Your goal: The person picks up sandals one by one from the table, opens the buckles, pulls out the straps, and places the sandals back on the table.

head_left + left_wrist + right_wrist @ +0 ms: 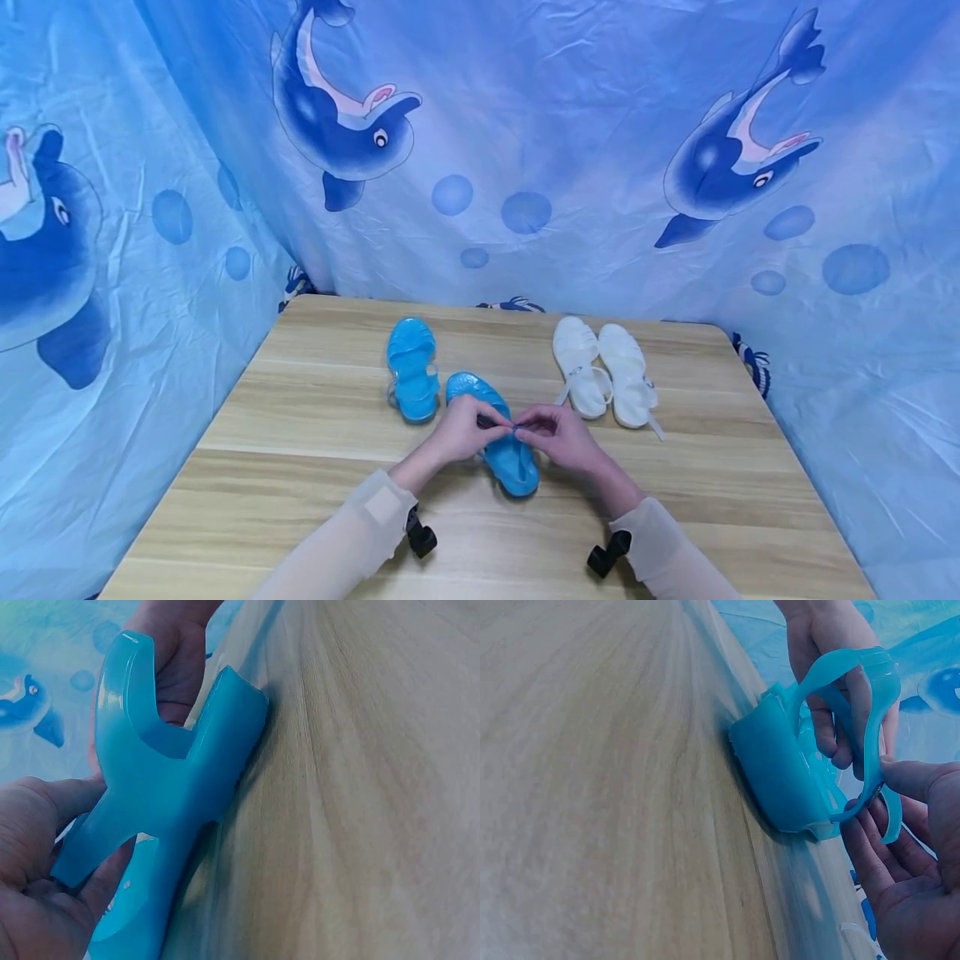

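A blue jelly sandal (517,468) lies on the table between both hands, its toe pointing away and to the left. My left hand (459,429) pinches its ankle strap between thumb and fingers. From the other side, my right hand (561,435) pinches the strap (873,727) near a small dark buckle, and the strap's free end hangs past the fingers. The fingertips of both hands nearly meet above the sandal. In the left wrist view, the sandal's blue side (157,769) partly covers the right hand behind it.
A second blue sandal (412,371) lies at the left, toe away. Two white sandals (581,362) lie side by side at the back right, with loose straps. The wooden table (315,433) is enclosed by a blue dolphin-print curtain (585,108).
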`<control>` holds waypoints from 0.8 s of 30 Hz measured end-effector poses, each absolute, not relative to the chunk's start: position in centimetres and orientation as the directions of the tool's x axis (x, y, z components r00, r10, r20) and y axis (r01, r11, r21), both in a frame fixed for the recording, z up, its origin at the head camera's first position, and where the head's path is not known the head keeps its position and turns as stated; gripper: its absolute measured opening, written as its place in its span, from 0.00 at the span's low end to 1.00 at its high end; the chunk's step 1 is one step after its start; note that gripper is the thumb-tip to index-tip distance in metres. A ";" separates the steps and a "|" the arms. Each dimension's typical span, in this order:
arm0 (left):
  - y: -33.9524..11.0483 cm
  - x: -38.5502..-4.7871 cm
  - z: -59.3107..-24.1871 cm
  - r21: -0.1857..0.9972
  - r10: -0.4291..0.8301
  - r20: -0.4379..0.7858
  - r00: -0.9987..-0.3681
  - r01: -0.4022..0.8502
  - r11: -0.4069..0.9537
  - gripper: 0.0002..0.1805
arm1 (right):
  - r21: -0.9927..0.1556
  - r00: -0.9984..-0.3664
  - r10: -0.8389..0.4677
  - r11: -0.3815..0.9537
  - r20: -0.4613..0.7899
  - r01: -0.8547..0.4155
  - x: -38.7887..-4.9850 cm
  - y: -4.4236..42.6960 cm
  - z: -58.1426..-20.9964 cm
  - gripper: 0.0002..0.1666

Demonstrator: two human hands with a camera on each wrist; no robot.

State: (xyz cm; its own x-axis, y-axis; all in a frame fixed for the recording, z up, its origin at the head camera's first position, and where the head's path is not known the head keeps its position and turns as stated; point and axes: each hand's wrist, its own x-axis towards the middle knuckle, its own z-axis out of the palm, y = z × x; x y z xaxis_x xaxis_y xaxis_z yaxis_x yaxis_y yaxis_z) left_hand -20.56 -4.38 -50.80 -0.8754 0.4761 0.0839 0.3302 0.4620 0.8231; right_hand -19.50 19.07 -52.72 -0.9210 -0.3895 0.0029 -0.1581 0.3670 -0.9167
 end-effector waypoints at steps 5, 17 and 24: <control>-4.3 -20.6 -50.9 0.829 0.470 0.113 -0.875 0.344 0.441 0.04 | -0.924 -0.920 -0.391 0.338 0.035 -0.180 -19.6 19.1 -52.7 0.10; -4.1 -20.3 -50.7 0.812 0.469 0.137 -0.872 0.370 0.451 0.02 | -0.894 -0.902 -0.413 0.346 0.126 -0.283 -19.7 18.7 -52.7 0.07; -4.1 -20.5 -50.7 0.797 0.494 0.125 -0.860 0.384 0.467 0.03 | -0.904 -0.873 -0.467 0.298 0.143 -0.307 -20.3 18.7 -52.7 0.03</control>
State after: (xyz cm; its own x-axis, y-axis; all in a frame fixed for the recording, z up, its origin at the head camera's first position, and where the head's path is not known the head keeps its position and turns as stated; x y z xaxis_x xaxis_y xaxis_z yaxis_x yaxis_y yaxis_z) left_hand -20.50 -4.14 -50.73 -0.8603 0.4942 0.1250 0.3839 0.4668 0.7967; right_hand -20.29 18.73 -52.67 -0.8728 -0.4667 0.1429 -0.3071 0.2976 -0.9039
